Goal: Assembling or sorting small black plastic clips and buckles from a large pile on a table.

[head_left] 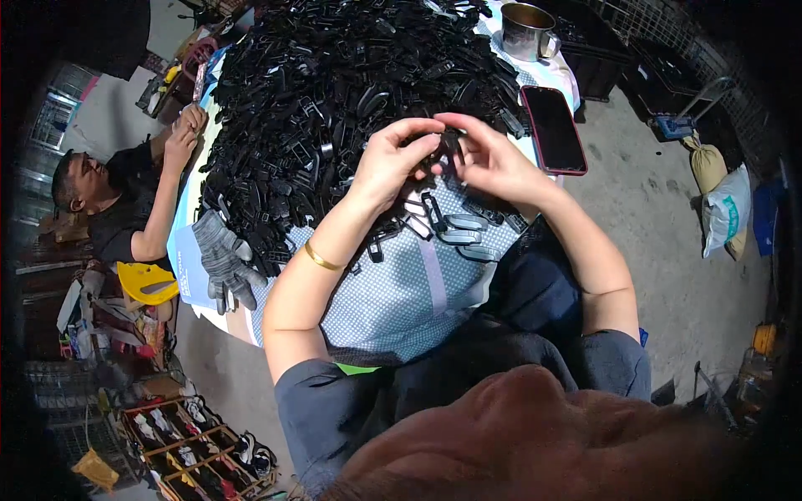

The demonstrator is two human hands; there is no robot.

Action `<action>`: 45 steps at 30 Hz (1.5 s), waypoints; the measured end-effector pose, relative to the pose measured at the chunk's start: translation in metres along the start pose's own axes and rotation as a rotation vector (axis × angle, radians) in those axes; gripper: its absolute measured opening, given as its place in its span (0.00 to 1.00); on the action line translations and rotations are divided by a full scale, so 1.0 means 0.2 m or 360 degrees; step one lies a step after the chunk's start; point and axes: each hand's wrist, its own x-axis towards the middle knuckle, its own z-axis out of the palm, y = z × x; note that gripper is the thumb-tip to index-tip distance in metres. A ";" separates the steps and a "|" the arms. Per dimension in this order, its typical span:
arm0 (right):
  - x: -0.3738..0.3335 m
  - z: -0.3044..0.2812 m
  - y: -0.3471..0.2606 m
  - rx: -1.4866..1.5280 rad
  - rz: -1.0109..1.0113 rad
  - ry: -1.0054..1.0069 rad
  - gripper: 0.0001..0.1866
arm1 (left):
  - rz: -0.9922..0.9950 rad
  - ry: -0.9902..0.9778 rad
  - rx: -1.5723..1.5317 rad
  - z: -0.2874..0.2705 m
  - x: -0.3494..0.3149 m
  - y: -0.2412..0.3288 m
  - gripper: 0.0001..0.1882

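Observation:
Over the near edge of a big heap of small black plastic parts, my two hands meet. My left hand is closed, thumb and index finger pinching a small dark piece. From the other side my right hand curls its fingers around that same piece. Its exact kind is mostly hidden by the fingers. Just below the hands, on the patterned cloth, lie several grey oval parts and a black loop-shaped part.
A phone in a red case lies right of the heap, with a metal mug behind it. Left of the heap rests a grey knitted glove. Another person sits at the left edge. Sacks stand on the floor at right.

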 end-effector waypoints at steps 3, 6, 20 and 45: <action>-0.01 0.06 -0.10 -0.0158 0.0007 0.0059 0.34 | -0.0119 0.0032 -0.0140 -0.03 -0.02 0.01 0.12; -0.01 0.02 -0.09 0.0096 -0.0014 0.0229 0.28 | -0.0229 -0.0003 -0.0394 -0.02 -0.02 0.02 0.14; 0.00 0.02 -0.08 0.0986 -0.0122 0.0489 0.21 | 0.0439 -0.0057 0.0326 0.01 -0.04 -0.02 0.14; 0.00 0.11 -0.04 -0.0491 -0.0420 0.0691 0.15 | 0.0449 0.0147 -0.0042 0.04 -0.06 0.00 0.15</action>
